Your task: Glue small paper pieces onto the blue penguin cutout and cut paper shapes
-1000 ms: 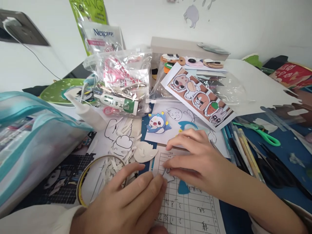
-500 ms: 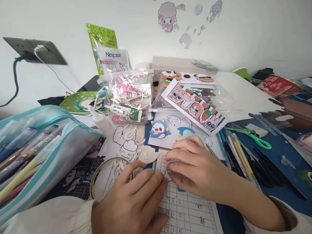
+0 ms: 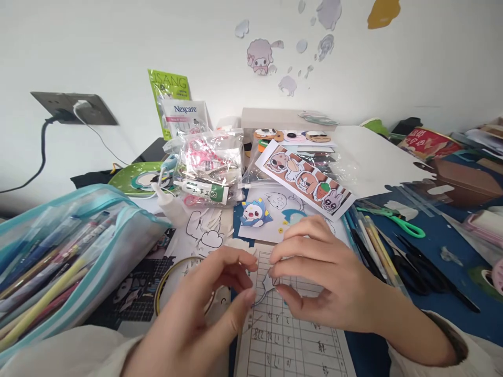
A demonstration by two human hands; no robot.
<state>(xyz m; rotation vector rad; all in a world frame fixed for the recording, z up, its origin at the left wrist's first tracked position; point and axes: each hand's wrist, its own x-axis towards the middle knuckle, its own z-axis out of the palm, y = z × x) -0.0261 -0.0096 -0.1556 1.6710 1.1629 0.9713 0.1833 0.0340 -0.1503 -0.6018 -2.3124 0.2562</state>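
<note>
in the head view, over the sheet (image 3: 298, 356): a small pale cutout (image 3: 269, 284) is showing near the sheet's upper left part; whether it is touching the paper, cannot tell.
cutout: it is looking thin and flat, so it is probably being light, bendy and easy to crease or tear; a soft pinch at a wide edge, not at a narrow point, is likely serving best.
right hand (image 3: 330, 277): bent fingertips and thumb are meeting around the cutout's right edge; whether they are really gripping it, cannot tell.
left hand (image 3: 192, 303): thumb and curled fingers are standing apart just beside the cutout, with nothing visible between them.
tape roll (image 3: 160, 285): it is lying partly behind the left hand, crowding it.
drawing (image 3: 254, 213): it is lying beyond the hands, partly covered by the strip (image 3: 304, 180).
right side: pens (image 3: 376, 241), black scissors (image 3: 418, 272) and green scissors (image 3: 412, 226) are taking up room.
left side: a pencil case (image 3: 133, 220) and a glue bottle (image 3: 167, 201) are hemming in the table.
</note>
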